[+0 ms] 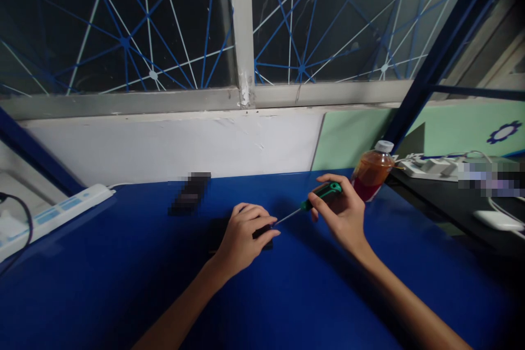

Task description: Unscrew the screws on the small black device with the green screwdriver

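Observation:
My right hand [343, 213] grips a screwdriver [318, 198] by its green and black handle. The thin metal shaft slants down to the left, and its tip meets a small black object [262, 232] lying on the blue table [123, 273]. My left hand [243, 238] rests on that black object with curled fingers and holds it down. Most of the object is hidden under the left hand.
A plastic bottle [372, 174] of orange liquid with a white cap stands just behind my right hand. A white power strip [57, 213] lies at the left edge. A blurred dark item [189, 193] sits at the back. More power strips and cables [435, 165] lie on the right desk.

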Tool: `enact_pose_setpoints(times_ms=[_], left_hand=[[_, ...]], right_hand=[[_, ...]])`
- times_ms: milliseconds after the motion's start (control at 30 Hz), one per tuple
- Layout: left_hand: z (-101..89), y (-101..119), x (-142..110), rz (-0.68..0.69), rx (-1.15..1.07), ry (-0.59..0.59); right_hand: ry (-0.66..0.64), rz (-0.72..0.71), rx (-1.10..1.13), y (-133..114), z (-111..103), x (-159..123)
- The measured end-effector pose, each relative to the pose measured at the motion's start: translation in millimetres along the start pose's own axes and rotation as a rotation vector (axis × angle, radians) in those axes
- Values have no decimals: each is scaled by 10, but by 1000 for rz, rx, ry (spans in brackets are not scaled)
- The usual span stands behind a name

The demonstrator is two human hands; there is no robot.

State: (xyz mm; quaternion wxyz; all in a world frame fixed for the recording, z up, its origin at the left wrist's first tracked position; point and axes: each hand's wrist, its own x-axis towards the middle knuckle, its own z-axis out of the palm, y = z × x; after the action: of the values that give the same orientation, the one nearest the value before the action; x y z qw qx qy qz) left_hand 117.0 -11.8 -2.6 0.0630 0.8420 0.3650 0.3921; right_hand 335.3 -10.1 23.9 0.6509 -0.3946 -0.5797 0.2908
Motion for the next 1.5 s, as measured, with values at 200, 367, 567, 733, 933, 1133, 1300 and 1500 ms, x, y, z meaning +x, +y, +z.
enact_pose_setpoints(times_ms=[200, 367, 567, 733, 933, 1133, 1300, 1500], left_hand=[[-70, -50, -12, -34, 69, -139], [-49, -108, -66, -33, 109, -242], [-282, -270, 43, -113, 133, -106], [-864, -872, 261, -639, 616, -68], [-1050, -1481, 302, -1071, 694, -310], [-906, -1661, 279, -1099, 711, -289], [-777, -1682, 308, -1116, 752, -224], [-684, -1627, 330, -1146, 779, -141]], right_hand=[[14, 3, 3, 9, -12, 17], [10, -3, -7, 30, -23, 33], [31, -18, -26, 16, -49, 59], [47, -25, -3, -9, -77, 95], [51, -26, 9, -24, -85, 98], [45, -23, 7, -20, -80, 99], [46, -25, -3, -16, -86, 98], [29, -8, -19, 18, -93, 93]])
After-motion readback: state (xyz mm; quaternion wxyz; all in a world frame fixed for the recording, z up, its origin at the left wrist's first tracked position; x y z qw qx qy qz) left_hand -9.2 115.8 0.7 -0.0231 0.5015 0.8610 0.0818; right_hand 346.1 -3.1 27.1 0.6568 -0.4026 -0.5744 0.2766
